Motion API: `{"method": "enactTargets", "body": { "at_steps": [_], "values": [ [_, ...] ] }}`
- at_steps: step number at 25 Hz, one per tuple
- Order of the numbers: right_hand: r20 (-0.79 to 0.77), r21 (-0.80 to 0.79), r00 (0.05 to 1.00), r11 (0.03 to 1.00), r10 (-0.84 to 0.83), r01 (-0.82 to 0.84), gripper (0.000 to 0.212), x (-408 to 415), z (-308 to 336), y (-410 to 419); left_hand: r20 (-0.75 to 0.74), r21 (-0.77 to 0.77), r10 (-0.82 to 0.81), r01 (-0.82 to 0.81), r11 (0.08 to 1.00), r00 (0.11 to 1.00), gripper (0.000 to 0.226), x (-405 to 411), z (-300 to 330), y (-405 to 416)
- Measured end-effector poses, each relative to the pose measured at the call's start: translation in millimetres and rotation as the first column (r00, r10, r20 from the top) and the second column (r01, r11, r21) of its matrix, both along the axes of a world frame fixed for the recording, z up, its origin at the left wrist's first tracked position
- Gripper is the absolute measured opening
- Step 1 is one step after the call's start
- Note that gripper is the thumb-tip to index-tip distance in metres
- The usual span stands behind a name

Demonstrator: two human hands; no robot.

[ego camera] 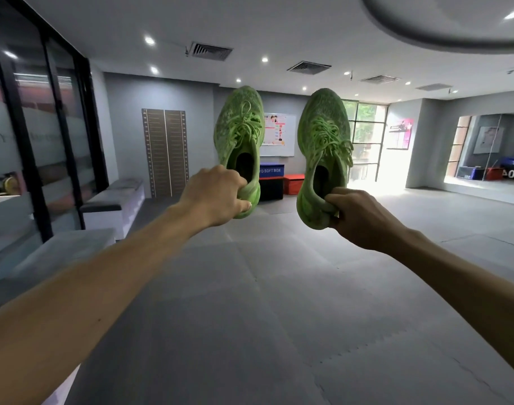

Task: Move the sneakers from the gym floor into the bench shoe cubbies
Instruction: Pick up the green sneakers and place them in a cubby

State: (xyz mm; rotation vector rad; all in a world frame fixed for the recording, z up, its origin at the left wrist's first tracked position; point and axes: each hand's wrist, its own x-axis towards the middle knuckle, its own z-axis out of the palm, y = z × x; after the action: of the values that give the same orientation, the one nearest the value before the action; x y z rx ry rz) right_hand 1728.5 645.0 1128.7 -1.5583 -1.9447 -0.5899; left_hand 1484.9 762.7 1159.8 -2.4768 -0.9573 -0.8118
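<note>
Note: the cubby openings cannot be made out on the bench (109, 206) at left. Your left hand (213, 197) grips one green sneaker (239, 135) by its heel; your right hand (358, 217) pinches the other sneaker (323, 147) (toes up, laces loose), both above the grey mat floor (264, 317).

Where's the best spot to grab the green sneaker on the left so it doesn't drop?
Probably the heel collar, coming from behind. On the left green sneaker the opening faces the person, so the left hand hooks fingers inside and presses the thumb on the outer heel.
</note>
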Motion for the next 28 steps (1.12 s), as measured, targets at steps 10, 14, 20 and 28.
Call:
{"method": "enactTargets", "body": {
  "at_steps": [10,14,20,28],
  "values": [
    [0.001,-0.038,0.997,0.996,0.082,-0.082,0.033,115,-3,263,-0.007,0.016,0.086,-0.085,0.996,0.996,0.032,103,-3,245],
    [0.009,-0.048,0.993,0.992,0.114,-0.113,0.024,161,6,378,-0.001,0.010,0.145,-0.145,0.989,0.989,0.032,138,-2,346],
    [0.012,-0.060,0.988,0.986,0.155,-0.154,0.012,203,-3,534,-0.001,0.006,0.207,-0.207,0.978,0.978,0.038,172,-12,486],
    [0.003,-0.040,0.986,0.986,0.165,-0.165,0.011,244,1,752,-0.006,0.021,0.230,-0.230,0.973,0.973,0.042,212,0,702]
  ]
}}
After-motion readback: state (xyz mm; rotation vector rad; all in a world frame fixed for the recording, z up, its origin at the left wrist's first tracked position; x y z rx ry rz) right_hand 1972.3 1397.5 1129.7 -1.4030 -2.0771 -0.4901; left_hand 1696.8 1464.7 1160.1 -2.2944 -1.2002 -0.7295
